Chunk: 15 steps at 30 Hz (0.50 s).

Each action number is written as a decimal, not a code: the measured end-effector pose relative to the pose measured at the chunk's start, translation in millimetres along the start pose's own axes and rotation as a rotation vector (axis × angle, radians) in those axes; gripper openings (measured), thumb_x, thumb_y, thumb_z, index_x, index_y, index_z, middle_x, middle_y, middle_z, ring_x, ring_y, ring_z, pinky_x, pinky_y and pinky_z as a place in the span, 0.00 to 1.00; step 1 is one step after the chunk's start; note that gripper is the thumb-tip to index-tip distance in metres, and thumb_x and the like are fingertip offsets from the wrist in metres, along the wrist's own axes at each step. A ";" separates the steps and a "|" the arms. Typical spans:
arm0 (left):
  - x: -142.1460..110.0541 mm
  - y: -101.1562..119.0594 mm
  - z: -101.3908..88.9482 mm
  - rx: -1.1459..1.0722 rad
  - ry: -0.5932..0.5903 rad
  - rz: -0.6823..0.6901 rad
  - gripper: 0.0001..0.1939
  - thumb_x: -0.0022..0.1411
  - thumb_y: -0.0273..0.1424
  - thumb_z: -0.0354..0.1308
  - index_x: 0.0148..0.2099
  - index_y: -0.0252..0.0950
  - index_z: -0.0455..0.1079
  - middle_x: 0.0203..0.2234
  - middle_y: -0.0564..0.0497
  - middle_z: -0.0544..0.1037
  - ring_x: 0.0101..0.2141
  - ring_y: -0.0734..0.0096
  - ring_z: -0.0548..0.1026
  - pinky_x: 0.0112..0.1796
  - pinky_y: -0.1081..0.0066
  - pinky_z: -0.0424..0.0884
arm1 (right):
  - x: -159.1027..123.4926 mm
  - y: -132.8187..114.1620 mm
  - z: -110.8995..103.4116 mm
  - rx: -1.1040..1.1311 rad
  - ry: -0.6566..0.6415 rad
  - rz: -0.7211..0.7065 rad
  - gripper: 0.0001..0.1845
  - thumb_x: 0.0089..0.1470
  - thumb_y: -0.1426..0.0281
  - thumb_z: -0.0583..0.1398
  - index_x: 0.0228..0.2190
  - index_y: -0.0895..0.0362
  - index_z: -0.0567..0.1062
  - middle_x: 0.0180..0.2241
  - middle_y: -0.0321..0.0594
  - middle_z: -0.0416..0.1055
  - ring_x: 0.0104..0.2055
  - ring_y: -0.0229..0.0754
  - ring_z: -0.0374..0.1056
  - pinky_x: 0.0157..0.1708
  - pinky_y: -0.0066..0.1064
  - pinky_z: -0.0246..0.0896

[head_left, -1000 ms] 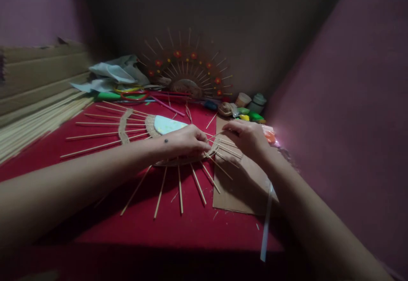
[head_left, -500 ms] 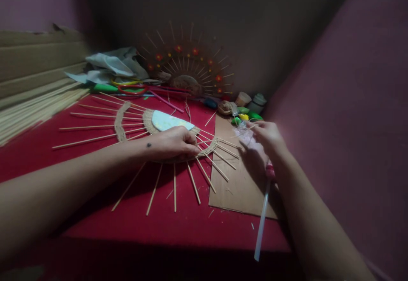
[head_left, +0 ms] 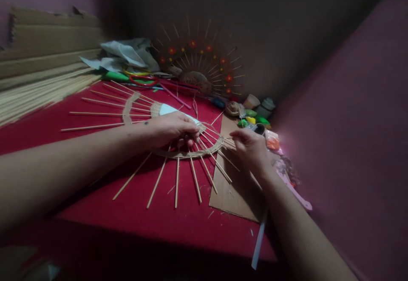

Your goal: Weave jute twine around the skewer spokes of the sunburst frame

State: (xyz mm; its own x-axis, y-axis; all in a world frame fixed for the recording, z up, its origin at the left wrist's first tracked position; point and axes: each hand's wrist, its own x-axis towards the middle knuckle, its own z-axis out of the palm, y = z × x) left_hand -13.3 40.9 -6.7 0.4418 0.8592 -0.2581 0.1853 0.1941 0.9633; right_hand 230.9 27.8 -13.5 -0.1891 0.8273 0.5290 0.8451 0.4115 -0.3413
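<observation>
A half-round woven fan of thin wooden sticks lies on the red cloth, with a light blue padded centre (head_left: 174, 112) and a curved twine band (head_left: 181, 155) woven across the sticks. My left hand (head_left: 178, 130) is closed at the right end of the centre, its fingertips pinching the fan among the sticks. To the right, above the cardboard, my right hand (head_left: 250, 148) has thumb and fingers pinched together on a thin twine strand (head_left: 214, 127) that loops from near my left fingertips. The exact grip point on the strand is hard to see.
Bundled sticks (head_left: 47, 92) and a cardboard sheet (head_left: 57, 30) lie left. Behind are red-handled scissors (head_left: 143, 80), a flowered fan (head_left: 193, 60) and a twine ball (head_left: 233, 108). A cardboard piece (head_left: 234, 200) and a translucent rod (head_left: 259, 242) lie right.
My left hand has shifted from the outer twine band up to the inner part of the fan. My right hand has come left, closer to the fan. The view has shifted slightly.
</observation>
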 end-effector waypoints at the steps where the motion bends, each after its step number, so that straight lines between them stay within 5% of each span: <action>1: 0.7 -0.8 -0.9 -0.010 0.009 0.019 0.14 0.58 0.40 0.57 0.28 0.34 0.71 0.19 0.49 0.73 0.17 0.77 0.66 0.17 0.75 0.56 | 2.2 -1.3 2.2 -0.066 -0.055 -0.008 0.13 0.49 0.77 0.55 0.29 0.56 0.80 0.31 0.42 0.78 0.34 0.41 0.71 0.36 0.32 0.63; 7: 3.2 -6.0 -4.7 -0.050 -0.013 0.131 0.12 0.57 0.36 0.59 0.30 0.32 0.74 0.24 0.48 0.75 0.22 0.75 0.69 0.24 0.75 0.64 | 13.2 -1.8 14.1 -0.199 -0.281 0.031 0.13 0.52 0.78 0.56 0.32 0.57 0.81 0.34 0.45 0.78 0.35 0.42 0.71 0.37 0.30 0.61; 15: -0.8 1.1 -5.5 -0.074 -0.049 0.204 0.11 0.55 0.35 0.59 0.28 0.31 0.73 0.24 0.49 0.76 0.23 0.77 0.70 0.26 0.76 0.65 | 14.1 6.3 22.3 -0.096 -0.240 0.087 0.11 0.52 0.76 0.57 0.30 0.55 0.80 0.33 0.40 0.78 0.34 0.39 0.70 0.37 0.29 0.61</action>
State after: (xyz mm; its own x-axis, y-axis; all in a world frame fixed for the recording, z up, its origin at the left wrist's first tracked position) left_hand -18.3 43.1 -5.1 0.5058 0.8607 -0.0585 0.0238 0.0539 0.9983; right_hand 222.4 50.6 -25.5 -0.2171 0.9296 0.2979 0.9047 0.3063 -0.2963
